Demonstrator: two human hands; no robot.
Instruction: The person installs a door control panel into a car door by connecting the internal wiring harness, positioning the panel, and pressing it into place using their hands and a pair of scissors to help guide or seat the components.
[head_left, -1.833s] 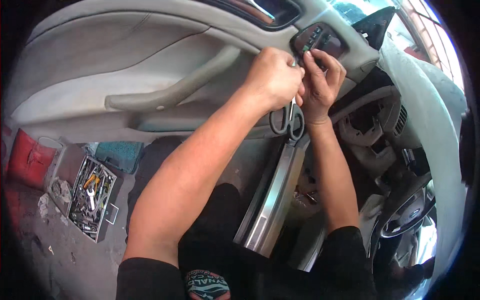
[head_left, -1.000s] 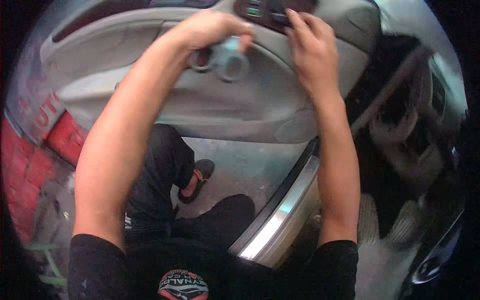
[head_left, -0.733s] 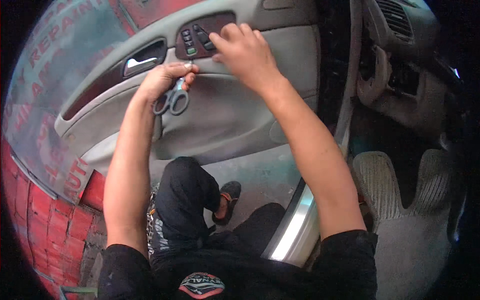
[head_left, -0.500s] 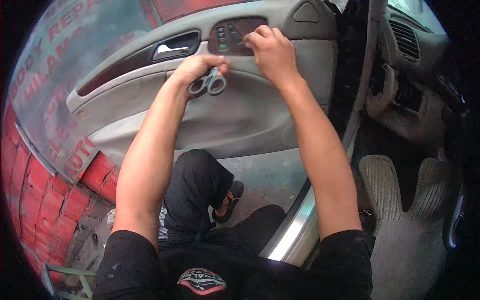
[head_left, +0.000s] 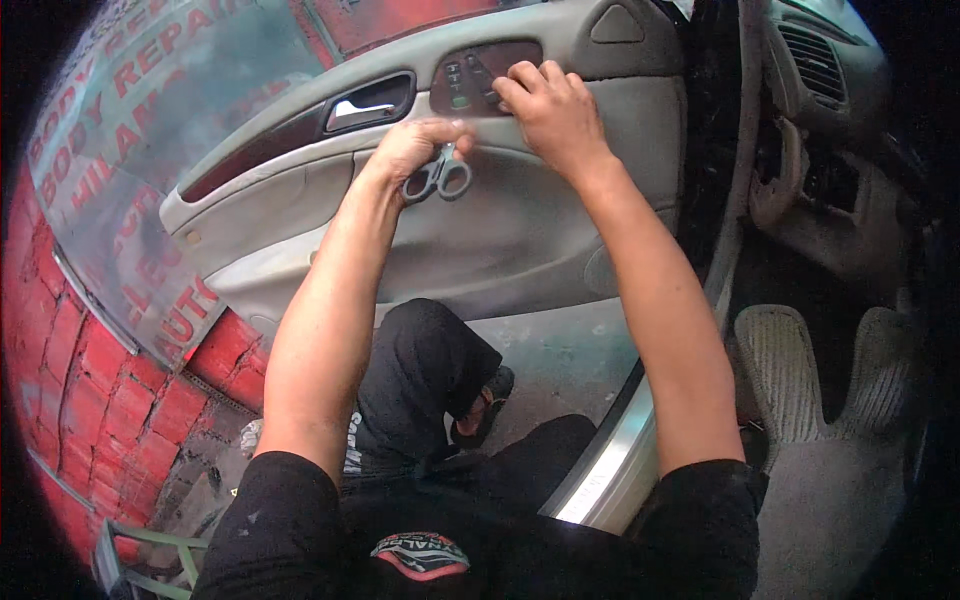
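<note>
My left hand [head_left: 412,148] is closed on a pair of scissors [head_left: 438,182]. Their grey finger loops hang below the palm; the blades are hidden. It is just under a dark brown window switch panel [head_left: 492,62] set in a beige car door [head_left: 480,225]. Several small dark switches and one green-lit patch show on that panel. At the panel's right edge is my right hand [head_left: 555,115], its fingertips pinched together. What lies between them, if anything, cannot be seen.
A chrome inner door handle [head_left: 362,112] sits left of the panel. The metal door sill [head_left: 605,465] runs past my right side. Further right are a grey floor mat [head_left: 815,490] and the dashboard [head_left: 815,65]. A red brick wall [head_left: 115,410] stands at left.
The whole view has shifted slightly, so the door and both arms appear further right. Both hands keep about the same places at the switch panel, and the scissors stay in my left hand.
</note>
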